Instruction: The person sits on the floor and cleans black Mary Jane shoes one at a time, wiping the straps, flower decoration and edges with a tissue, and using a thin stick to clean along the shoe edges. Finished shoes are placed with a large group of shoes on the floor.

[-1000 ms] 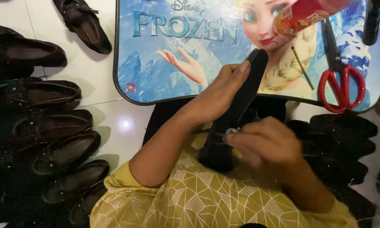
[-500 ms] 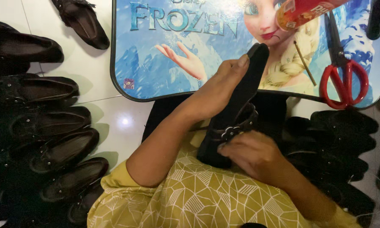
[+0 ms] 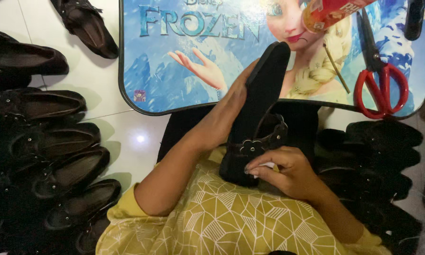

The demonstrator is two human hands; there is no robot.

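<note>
- A row of dark brown leather loafers [image 3: 42, 156] lies on the white tiled floor [image 3: 127, 137] at the far left, each one just beside the next, with 1 more dark loafer [image 3: 87, 26] apart at the top.
- A low desk with a blue cartoon-printed top and a black rim [image 3: 174, 89] stands above the person's lap, its near edge crossing the middle of the view.
- The left hand [image 3: 231, 101] reaches up from a yellow patterned sleeve [image 3: 122, 212] and lies flat along the side of a black shoe with a strap and a small flower-shaped trim [image 3: 264, 89], holding it upright with its toe leaning over the desk edge.
- The heel end of that black shoe rests in the lap, against the yellow patterned garment [image 3: 222, 222].
- The right hand [image 3: 283, 172] is curled narrow, its fingertips [image 3: 252, 167] pinched at the trim on the strap; I cannot tell whether something small is held between them.
- An orange-red cylindrical container [image 3: 333, 12] lies tilted on the desk at the top, with a thin brown stick [image 3: 336, 68] below it.
- Red-handled scissors [image 3: 380, 80] lie on the desk's right part, blades pointing away.
- More black shoes [image 3: 382, 156] are piled on the floor at the right.
</note>
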